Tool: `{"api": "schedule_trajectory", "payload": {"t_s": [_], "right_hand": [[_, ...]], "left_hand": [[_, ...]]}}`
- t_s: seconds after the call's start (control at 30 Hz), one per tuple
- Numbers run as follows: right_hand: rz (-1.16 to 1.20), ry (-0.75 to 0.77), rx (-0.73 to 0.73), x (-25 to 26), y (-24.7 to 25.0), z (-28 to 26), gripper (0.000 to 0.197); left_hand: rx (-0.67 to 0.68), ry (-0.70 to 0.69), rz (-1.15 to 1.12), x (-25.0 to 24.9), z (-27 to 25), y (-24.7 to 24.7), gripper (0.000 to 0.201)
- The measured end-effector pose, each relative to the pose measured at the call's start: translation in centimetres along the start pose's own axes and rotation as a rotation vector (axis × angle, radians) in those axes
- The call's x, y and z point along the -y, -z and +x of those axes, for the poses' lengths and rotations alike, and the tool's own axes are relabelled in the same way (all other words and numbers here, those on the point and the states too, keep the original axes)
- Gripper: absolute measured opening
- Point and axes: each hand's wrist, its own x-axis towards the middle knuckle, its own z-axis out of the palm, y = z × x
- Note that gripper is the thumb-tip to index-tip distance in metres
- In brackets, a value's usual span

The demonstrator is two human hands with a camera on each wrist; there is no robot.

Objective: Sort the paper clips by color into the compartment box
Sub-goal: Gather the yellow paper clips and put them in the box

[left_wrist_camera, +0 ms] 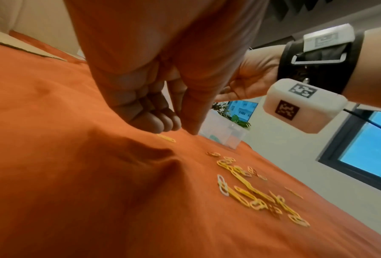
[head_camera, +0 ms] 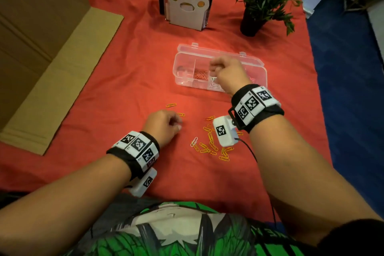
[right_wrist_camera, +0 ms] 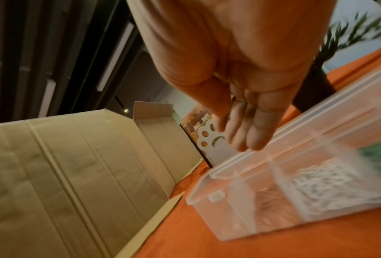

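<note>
Yellow wire paper clips (head_camera: pixel 212 145) lie loose on the red cloth (head_camera: pixel 124 81), near the clear plastic compartment box (head_camera: pixel 185 62) already holding red and white clips. We judge a drop just made: our right hand (right_wrist_camera: pixel 247 125) hovers above it, fingers straight, empty. Our left hand (left_wrist_camera: pixel 163 111), fingers curled, nears one yellow clip (left_wrist_camera: pixel 166 138); whether it pinches anything we cannot tell. Next: pinch cleanly, pick yellow's compartment.

Clear compartment box (head_camera: pixel 182 62) open at 12 o'clock, holding sorted clips; yellow paper clips (head_camera: pixel 212 145) scattered at 6 o'clock; one white clip (head_camera: pixel 194 141) at heap's 9 o'clock.
</note>
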Motion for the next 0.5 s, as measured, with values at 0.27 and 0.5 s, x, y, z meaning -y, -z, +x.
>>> {"api": "schedule_trajectory", "payload": {"t_s": [0.27,0.5], "right_hand": [[-0.314,-0.041,0.207,-7.6,0.7,-7.2,0.022],[-0.487,-0.034,0.191,-13.1,-0.6,-12.1,0.021]], "left_hand": [[0.167,-0.172,0.107,-0.7,-1.0,-3.2,0.022],[0.186,-0.246,0.138,-1.1,-0.8,-5.2,0.036]]}}
